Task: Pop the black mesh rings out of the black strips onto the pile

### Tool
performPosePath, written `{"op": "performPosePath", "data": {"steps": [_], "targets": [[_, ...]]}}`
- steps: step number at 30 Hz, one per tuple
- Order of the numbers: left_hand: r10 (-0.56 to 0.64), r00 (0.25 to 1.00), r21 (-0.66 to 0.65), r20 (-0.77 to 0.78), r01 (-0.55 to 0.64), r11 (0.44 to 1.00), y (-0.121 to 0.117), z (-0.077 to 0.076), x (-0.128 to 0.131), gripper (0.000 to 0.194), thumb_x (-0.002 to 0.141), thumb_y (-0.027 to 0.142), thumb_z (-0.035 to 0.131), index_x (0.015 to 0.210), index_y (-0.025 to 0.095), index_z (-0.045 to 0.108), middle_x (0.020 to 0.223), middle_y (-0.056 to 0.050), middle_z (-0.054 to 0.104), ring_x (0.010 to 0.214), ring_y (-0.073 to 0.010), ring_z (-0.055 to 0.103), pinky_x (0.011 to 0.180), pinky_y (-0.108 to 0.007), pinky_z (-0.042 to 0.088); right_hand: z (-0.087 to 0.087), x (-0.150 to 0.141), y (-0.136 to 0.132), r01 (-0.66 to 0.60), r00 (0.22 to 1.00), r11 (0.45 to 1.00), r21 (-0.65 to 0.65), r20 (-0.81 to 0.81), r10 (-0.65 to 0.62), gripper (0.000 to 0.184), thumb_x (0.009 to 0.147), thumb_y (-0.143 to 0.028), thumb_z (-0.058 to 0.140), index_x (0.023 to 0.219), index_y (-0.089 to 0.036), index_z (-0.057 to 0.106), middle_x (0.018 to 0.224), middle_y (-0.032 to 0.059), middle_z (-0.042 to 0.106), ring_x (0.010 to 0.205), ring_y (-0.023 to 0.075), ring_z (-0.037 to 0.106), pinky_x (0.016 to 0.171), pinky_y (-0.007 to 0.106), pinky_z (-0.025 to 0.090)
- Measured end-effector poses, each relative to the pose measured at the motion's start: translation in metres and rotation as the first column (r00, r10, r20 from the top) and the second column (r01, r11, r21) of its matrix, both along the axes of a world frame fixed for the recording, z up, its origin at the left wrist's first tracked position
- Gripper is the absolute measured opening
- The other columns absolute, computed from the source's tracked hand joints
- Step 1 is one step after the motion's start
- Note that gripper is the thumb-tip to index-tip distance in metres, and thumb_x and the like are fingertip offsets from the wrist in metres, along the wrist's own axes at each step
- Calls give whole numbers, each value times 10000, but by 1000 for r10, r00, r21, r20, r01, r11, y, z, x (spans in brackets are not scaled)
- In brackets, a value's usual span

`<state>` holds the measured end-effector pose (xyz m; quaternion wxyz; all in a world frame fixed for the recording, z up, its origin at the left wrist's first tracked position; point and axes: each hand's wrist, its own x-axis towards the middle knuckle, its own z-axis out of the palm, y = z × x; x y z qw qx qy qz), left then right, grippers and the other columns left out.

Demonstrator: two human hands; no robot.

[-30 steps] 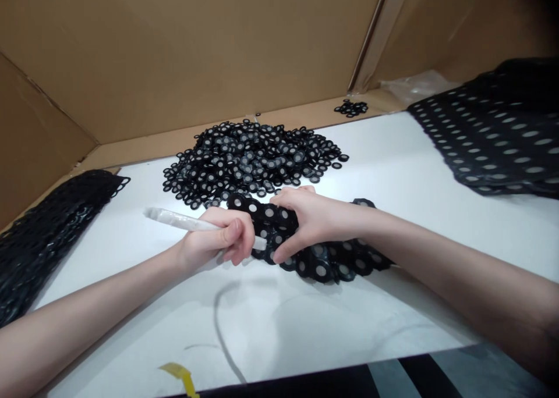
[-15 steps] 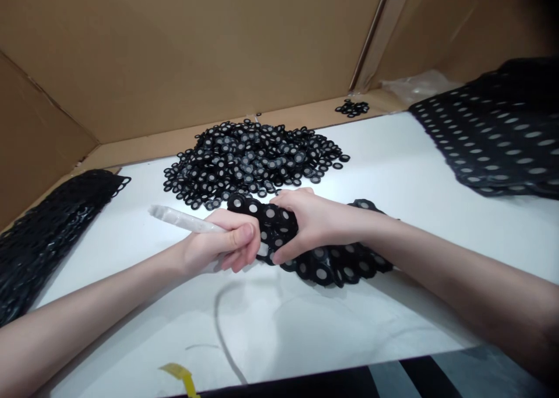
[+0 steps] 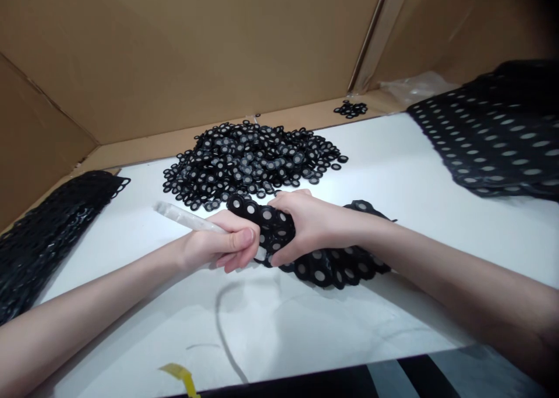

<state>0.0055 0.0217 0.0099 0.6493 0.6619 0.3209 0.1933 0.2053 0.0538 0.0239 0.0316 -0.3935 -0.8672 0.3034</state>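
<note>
A black sheet of joined discs with pale grey centres [image 3: 321,276] lies bunched on the white tabletop. My right hand [image 3: 301,223] grips it from above, thumb on the near side and fingers over the far side. Closed round a white pen-like stick [image 3: 183,216], my left hand [image 3: 231,241] is at the left end of the sheet. The lower end of the stick reaches the discs beside my right thumb; its exact contact is hidden. Behind both hands rises a heap of loose black discs with grey centres [image 3: 244,159].
On the left lies a stack of black perforated sheets [image 3: 56,235]. At the right is a large black sheet with grey dots [image 3: 502,136]. A small pile of black rings [image 3: 350,108] sits by the cardboard wall [image 3: 209,49]. Yellow tape [image 3: 179,373] sticks near the front edge.
My left hand has shifted slightly right along with the white stick, whose lower end is now more covered. My right hand keeps its grip on the sheet with hardly any movement.
</note>
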Motion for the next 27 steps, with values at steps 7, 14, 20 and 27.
{"op": "performPosePath", "data": {"steps": [7, 14, 20, 27], "targets": [[-30, 1000, -14, -7, 30, 999, 1, 1, 2, 481, 855, 478, 507, 529, 126, 531, 394, 2, 429, 368, -84, 328, 401, -255, 209, 1, -1, -1, 2, 1000, 1000, -24, -8, -2, 451, 525, -456, 789, 688, -178, 474, 719, -25, 483, 719, 169, 470, 697, 278, 289], [-53, 997, -49, 60, 56, 997, 4, -3, 2, 475, 857, 464, 518, 522, 128, 524, 381, 5, 420, 358, -83, 321, 396, -255, 197, 1, -1, -1, -2, 1000, 1000, -17, -3, 2, 435, 537, -444, 785, 686, -177, 477, 707, -30, 488, 709, 164, 476, 695, 271, 292], [88, 988, -32, 130, -84, 996, 1, -11, 0, 479, 856, 467, 530, 525, 121, 523, 350, 15, 397, 339, -72, 287, 390, -248, 191, 1, 0, -1, -16, 1000, 1000, 1, -12, 16, 427, 548, -464, 775, 680, -178, 488, 691, -24, 508, 729, 183, 489, 708, 280, 297], [101, 987, -36, 125, -97, 995, 1, -12, -1, 502, 832, 517, 545, 512, 132, 510, 341, 18, 381, 337, -75, 259, 391, -260, 176, 1, 0, -1, -18, 1000, 1000, -13, -18, 18, 421, 542, -449, 778, 634, -179, 468, 633, -40, 470, 689, 169, 478, 700, 280, 290]]}}
